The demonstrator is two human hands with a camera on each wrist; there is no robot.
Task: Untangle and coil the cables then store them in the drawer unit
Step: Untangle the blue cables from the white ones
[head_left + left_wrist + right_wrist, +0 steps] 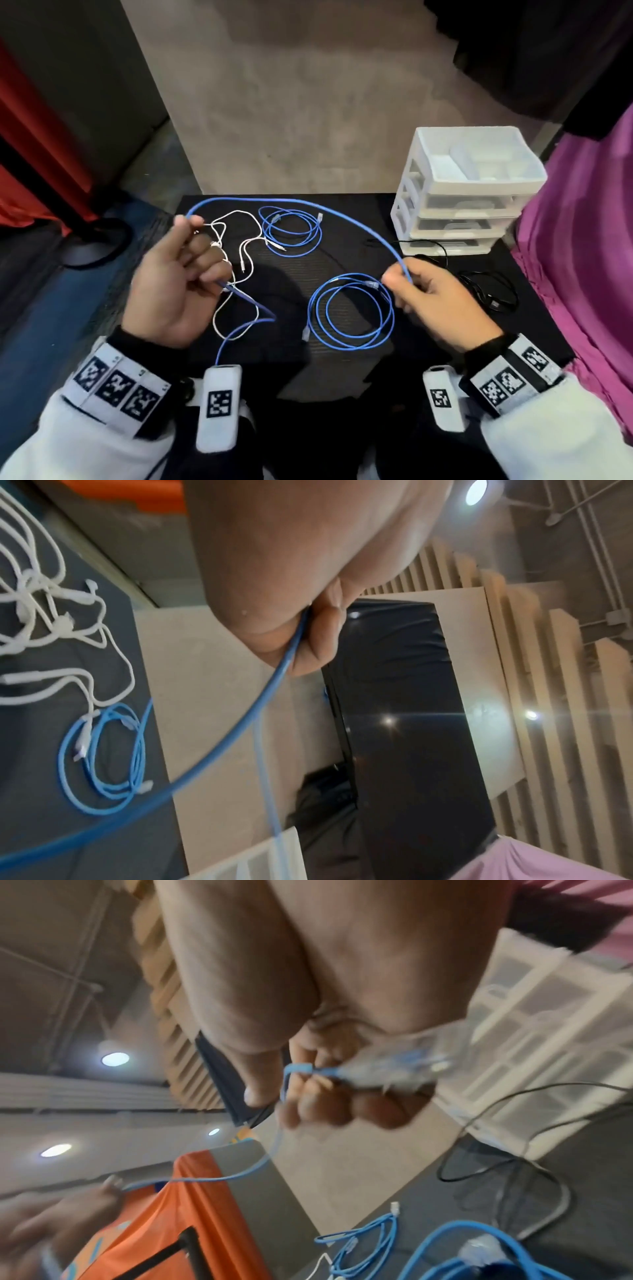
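A long blue cable (308, 205) arcs above the black table (342, 370) between my hands. My left hand (202, 246) grips it in a fist (291, 653), and the slack drops out below toward my body. My right hand (400, 281) pinches the other end (284, 1085), with a clear plug (394, 1064) by its fingers. Two coiled blue cables lie on the table, one near (349, 308) and one far (291, 229). Tangled white cables (236, 260) lie under my left hand. The white drawer unit (472, 192) stands at the back right with its drawers closed.
A loose black cable (486, 287) lies in front of the drawer unit, right of my right hand. Purple cloth (582, 274) borders the table's right side. A red panel and a black round stand base (96, 243) sit on the floor to the left.
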